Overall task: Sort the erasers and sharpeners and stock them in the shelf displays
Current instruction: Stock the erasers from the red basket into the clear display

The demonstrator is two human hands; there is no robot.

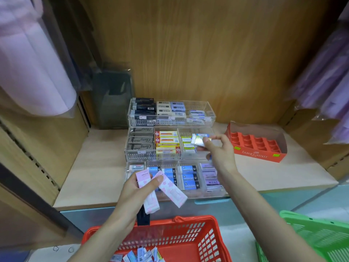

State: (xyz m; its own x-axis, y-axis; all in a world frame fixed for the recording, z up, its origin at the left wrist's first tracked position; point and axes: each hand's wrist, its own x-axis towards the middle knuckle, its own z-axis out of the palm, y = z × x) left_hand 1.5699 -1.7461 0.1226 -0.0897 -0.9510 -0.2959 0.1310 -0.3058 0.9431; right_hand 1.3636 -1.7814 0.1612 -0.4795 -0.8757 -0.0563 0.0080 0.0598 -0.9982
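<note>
Wooden shelf, clear tiered display part stocked. Right hand pinches shiny eraser at middle tier; left hand grips pink erasers, fanned loose. Risk: fan slips, one drops toward red basket.

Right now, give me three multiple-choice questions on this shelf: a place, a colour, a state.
1. Where is the orange box? A left of the acrylic display; B right of it; C on top of it.
2. What colour are the long erasers in the left hand? A pink; B black; C yellow.
3. The right hand is: A empty; B pinching a small pack; C resting flat.
Answers: B, it stands right of the display; A, pink and white wrappers; B, it pinches a shiny pack over the display.
</note>
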